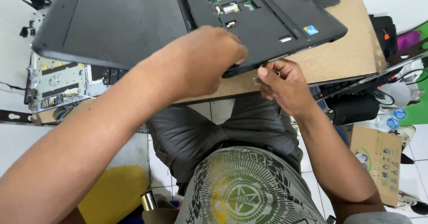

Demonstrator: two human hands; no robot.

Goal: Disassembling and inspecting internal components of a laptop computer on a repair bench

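A black laptop base point(267, 19), its keyboard removed and its cut-outs showing, lies on a brown board table point(347, 54). The dark lid point(111, 23) is folded out flat to the left. My left hand point(200, 59) grips the near edge of the base, fingers curled over it. My right hand point(283, 83) pinches a small flat tool or pick at the base's front seam, just right of my left hand.
A bare metal computer chassis point(55, 81) sits at the left below the lid. A cardboard box point(379, 155) stands on the tiled floor at the right, a black bag point(354, 108) above it. A yellow cloth point(116, 193) lies at lower left.
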